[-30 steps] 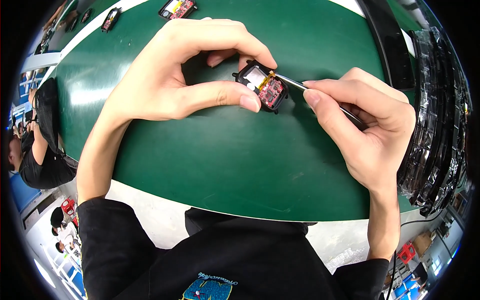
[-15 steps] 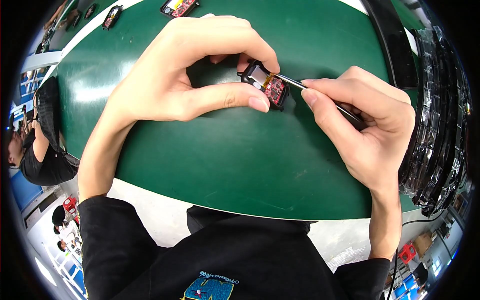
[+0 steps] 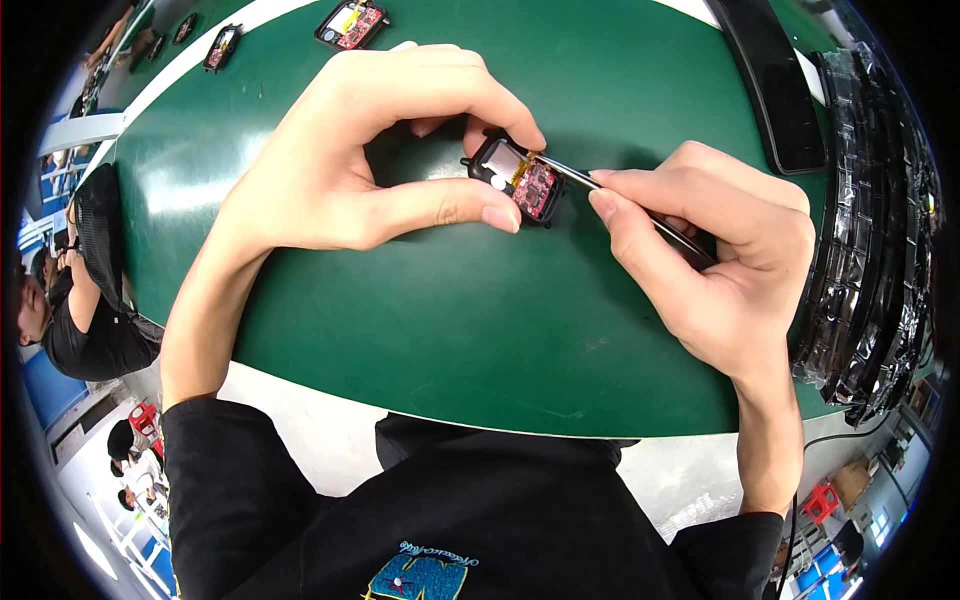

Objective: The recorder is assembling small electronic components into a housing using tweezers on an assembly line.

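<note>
Between the thumb and fingers of my left hand [image 3: 370, 150] is a small black device housing [image 3: 540, 212], its inside facing up. A red circuit board [image 3: 536, 188] fills its right part, and a silvery rectangular part [image 3: 502, 158] with a yellowish strip beside it fills the left. Pinched in my right hand [image 3: 710, 240] is a pair of slim metal tweezers [image 3: 580, 176], dark toward the rear. Their tip touches or nearly touches the upper edge of the housing, by my left index fingertip; what the tip grips, if anything, is too small to tell.
A second open housing with a red board [image 3: 352, 24] lies at the far edge of the green table [image 3: 480, 330], another housing [image 3: 222, 47] to its left. A long black tray [image 3: 775, 90] lies far right. Stacked black and clear plastic trays [image 3: 865, 240] stand at right. A person [image 3: 85, 320] sits at left.
Both hands, with the housing and the tweezers, have shifted slightly left and down in the view. The tweezer tip stays at the housing's upper edge.
</note>
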`<state>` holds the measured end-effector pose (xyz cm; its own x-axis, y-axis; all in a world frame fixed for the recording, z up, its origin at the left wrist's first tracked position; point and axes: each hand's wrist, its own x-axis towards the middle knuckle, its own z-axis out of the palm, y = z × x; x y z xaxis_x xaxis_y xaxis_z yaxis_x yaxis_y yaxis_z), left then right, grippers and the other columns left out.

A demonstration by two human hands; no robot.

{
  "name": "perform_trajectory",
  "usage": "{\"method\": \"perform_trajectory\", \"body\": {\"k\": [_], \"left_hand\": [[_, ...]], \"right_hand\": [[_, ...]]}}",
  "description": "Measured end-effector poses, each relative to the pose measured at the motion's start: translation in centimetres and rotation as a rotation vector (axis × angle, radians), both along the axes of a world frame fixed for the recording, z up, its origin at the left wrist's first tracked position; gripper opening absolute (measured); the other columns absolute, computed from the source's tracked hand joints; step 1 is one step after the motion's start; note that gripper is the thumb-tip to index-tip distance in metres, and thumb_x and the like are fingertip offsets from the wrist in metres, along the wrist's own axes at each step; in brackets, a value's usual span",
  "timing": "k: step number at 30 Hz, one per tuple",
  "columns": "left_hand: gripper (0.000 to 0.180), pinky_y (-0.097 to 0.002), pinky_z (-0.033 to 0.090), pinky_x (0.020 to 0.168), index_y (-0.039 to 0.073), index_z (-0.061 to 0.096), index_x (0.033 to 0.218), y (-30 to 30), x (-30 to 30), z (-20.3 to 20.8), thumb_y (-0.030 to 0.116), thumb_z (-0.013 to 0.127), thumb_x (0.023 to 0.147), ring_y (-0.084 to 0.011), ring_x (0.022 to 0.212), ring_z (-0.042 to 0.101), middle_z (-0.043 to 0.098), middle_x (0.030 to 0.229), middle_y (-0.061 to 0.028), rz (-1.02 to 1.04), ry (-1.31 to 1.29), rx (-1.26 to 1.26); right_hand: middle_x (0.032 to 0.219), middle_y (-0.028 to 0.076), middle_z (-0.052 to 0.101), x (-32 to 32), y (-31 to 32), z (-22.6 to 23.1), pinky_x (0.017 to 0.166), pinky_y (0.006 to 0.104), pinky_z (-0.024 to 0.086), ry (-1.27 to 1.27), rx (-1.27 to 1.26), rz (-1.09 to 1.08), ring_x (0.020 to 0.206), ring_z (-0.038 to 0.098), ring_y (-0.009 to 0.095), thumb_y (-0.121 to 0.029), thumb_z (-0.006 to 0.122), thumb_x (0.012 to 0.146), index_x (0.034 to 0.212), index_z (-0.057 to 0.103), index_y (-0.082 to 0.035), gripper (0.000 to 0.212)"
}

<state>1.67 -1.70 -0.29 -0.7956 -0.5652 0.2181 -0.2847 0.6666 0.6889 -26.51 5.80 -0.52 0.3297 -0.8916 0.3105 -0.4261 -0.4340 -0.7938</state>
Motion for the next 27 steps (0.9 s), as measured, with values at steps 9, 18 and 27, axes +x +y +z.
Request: {"method": "perform_trajectory", "body": {"k": [9, 18, 27], "left_hand": [[0.067, -0.0314, 0.045, 0.071, 0.006, 0.079, 0.127, 0.5, -0.4, 0.3, 0.023, 0.104, 0.067, -0.0177, 0.085, 0.062, 0.072, 0.099, -0.005, 0.047, -0.066, -0.067], [0.05, -0.0344, 0.047, 0.069, 0.005, 0.081, 0.115, 1.6, -1.3, 1.2, 0.023, 0.1, 0.073, -0.0209, 0.073, 0.062, 0.067, 0.083, -0.0054, 0.107, -0.063, -0.243], [0.054, -0.0235, 0.046, 0.064, -0.003, 0.081, 0.113, -0.3, -6.5, 4.6, 0.02, 0.102, 0.07, -0.0085, 0.075, 0.06, 0.075, 0.095, -0.0049, 0.152, 0.38, -0.001]], "right_hand": [[0.079, 0.0, 0.068, -0.3, -0.2, 0.1, 0.058, 0.0192, 0.037, -0.197, 0.185, -0.127, 0.068, 0.056, 0.001, 0.007, 0.081, 0.096, 0.107, 0.085, 0.006, 0.012], [0.07, 0.003, 0.069, -0.5, -1.3, -1.1, 0.053, 0.0252, 0.038, -0.34, -0.018, -0.12, 0.06, 0.053, 0.004, 0.001, 0.083, 0.092, 0.098, 0.086, 0.004, 0.007], [0.072, 0.017, 0.072, -1.2, -1.3, -1.2, 0.057, 0.0351, 0.05, -0.384, -0.022, -0.161, 0.061, 0.068, 0.02, -0.005, 0.079, 0.088, 0.093, 0.083, 0.005, 0.012]]}}
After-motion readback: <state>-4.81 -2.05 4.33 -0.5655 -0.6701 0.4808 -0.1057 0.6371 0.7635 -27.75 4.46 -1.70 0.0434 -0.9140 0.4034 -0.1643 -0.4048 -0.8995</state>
